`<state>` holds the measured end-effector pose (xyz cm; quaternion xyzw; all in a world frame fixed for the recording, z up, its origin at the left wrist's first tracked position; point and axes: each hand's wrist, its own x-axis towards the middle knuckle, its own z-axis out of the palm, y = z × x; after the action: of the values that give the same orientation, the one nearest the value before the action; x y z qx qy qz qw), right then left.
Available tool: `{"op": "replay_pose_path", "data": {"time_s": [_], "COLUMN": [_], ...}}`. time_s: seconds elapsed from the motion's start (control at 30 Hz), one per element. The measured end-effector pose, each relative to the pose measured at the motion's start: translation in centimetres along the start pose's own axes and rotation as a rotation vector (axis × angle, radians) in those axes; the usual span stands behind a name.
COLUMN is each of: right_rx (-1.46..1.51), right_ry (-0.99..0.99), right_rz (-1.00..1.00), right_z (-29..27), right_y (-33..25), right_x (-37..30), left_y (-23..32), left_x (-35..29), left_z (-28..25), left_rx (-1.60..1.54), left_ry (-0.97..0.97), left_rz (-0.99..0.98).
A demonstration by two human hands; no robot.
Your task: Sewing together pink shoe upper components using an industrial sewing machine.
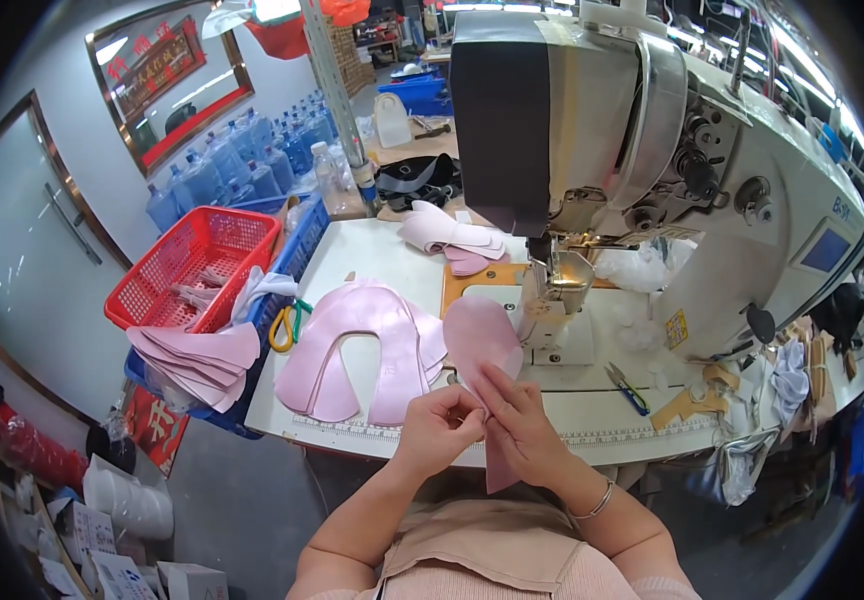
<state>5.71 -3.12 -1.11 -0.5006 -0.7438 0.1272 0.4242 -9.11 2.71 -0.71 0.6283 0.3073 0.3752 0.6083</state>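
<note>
Both of my hands are at the front edge of the sewing table, on a pink shoe-upper piece (482, 335) that looks like leather. Its rounded end lies on the table beside the machine's post, and its narrow end hangs over the edge. My left hand (439, 428) pinches the piece's edge between thumb and forefinger. Against it, my right hand (520, 425) grips the same piece, fingers stretched along it and thumb hidden. To the left lies a stack of pink U-shaped pieces (372, 310). The sewing machine's needle area (557, 275) stands just beyond my right hand.
A red plastic basket (192, 265) and more pink pieces (197, 360) sit at the left, over a blue crate (307, 235). Yellow-green scissors (287, 325) lie by the U-shaped stack. Thread snips (628, 390) and tan scraps (697, 400) are at the right. Rolled pink pieces (452, 235) lie behind.
</note>
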Motion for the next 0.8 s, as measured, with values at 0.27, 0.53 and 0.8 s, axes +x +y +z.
{"op": "replay_pose_path", "data": {"time_s": [0.27,0.53,0.8], "right_rx": [0.378,0.470,0.243], "right_ry": [-0.087,-0.144,-0.169], "right_rz": [-0.065,-0.012,-0.032], "right_z": [0.2,-0.4,-0.9], "right_y": [1.4,1.7,2.0], "right_x": [-0.3,-0.2,0.1], "left_y": [-1.1,-0.5,-1.2], "left_x": [0.0,-0.6,-0.1], "left_z": [-0.5,0.4,0.1], "left_rx": [-0.452,-0.232,-0.165], "left_ry": [-0.116,-0.054,-0.072], "left_rz": [-0.189,-0.089,-0.095]}}
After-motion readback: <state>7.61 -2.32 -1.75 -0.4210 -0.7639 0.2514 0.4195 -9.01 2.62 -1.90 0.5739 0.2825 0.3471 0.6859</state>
